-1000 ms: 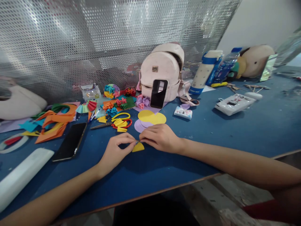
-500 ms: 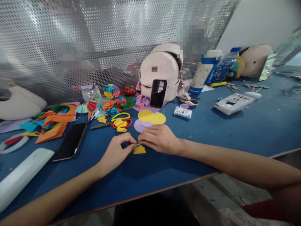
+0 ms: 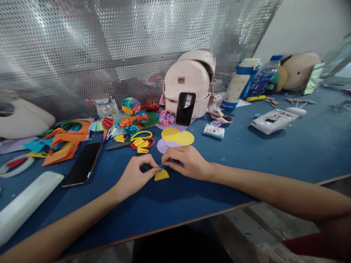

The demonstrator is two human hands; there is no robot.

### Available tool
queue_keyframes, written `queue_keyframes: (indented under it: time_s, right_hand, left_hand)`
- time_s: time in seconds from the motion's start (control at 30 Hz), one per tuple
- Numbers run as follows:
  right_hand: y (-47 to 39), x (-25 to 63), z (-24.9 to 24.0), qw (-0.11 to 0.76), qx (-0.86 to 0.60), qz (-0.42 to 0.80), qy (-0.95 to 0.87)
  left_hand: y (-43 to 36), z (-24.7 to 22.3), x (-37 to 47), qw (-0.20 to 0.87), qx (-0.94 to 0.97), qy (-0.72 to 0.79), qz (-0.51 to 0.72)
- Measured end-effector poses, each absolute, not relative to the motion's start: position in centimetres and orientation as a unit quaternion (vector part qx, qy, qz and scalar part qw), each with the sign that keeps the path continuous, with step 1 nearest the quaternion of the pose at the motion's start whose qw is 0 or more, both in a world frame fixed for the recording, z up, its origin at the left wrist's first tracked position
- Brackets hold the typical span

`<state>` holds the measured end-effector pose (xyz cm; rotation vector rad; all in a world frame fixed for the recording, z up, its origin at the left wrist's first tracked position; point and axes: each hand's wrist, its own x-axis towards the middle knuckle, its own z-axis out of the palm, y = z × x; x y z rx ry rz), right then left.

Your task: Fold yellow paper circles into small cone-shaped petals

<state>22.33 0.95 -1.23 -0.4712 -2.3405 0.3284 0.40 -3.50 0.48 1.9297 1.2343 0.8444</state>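
My left hand (image 3: 138, 175) pinches the top of a small folded yellow paper piece (image 3: 161, 175) between thumb and forefinger. Just right of it, my right hand (image 3: 187, 162) is closed in a pinch on something thin, too small to make out, close to my left fingertips. Behind my right hand lie yellow paper circles (image 3: 185, 138) and purple paper circles (image 3: 162, 146). Scissors (image 3: 119, 145) with red handles rest to the left, with several small pleated yellow pieces (image 3: 142, 143) on the handles.
A black phone (image 3: 83, 164) and a long white object (image 3: 30, 204) lie at left, near orange paper (image 3: 61, 146). Another phone (image 3: 185, 109) leans on a pink backpack (image 3: 186, 82). Tissue packs (image 3: 274, 120) and bottles (image 3: 237, 86) stand or lie at right.
My right fingertips have lifted and drawn slightly away from my left ones, leaving a small gap with something thin between them. The yellow piece is tilted a little more.
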Motion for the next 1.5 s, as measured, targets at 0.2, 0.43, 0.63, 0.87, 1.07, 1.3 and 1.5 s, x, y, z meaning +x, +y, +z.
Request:
queue_keyframes:
  time_s: [0.2, 0.43, 0.63, 0.87, 1.07, 1.3, 1.5]
  right_hand:
    - [1.0, 22.3, -1.2, 0.352, -0.168, 0.129, -0.912]
    - [0.8, 22.3, -1.2, 0.333, -0.148, 0.127, -0.923]
    - [0.7, 22.1, -1.3, 0.343, -0.163, 0.167, -0.91]
    - [0.4, 21.8, -1.3, 0.371, -0.194, 0.244, -0.874]
    - [0.5, 21.8, -1.0, 0.419, -0.192, 0.252, -0.851]
    - [1.3, 21.9, -1.5, 0.417, -0.198, 0.215, -0.861]
    - [1.3, 22.0, -1.3, 0.401, -0.162, 0.203, -0.879]
  left_hand:
    - [-3.4, 0.5, 0.4, 0.388, 0.71, 0.492, 0.322]
    - [-3.6, 0.4, 0.7, 0.407, 0.693, 0.502, 0.319]
    - [-4.2, 0.6, 1.0, 0.247, 0.768, 0.481, 0.342]
    - [-4.5, 0.4, 1.0, 0.136, 0.81, 0.433, 0.372]
    - [-4.2, 0.7, 0.8, 0.151, 0.803, 0.448, 0.363]
    - [-2.7, 0.9, -0.2, 0.35, 0.741, 0.492, 0.294]
    - [-2.5, 0.8, -0.2, 0.413, 0.699, 0.504, 0.296]
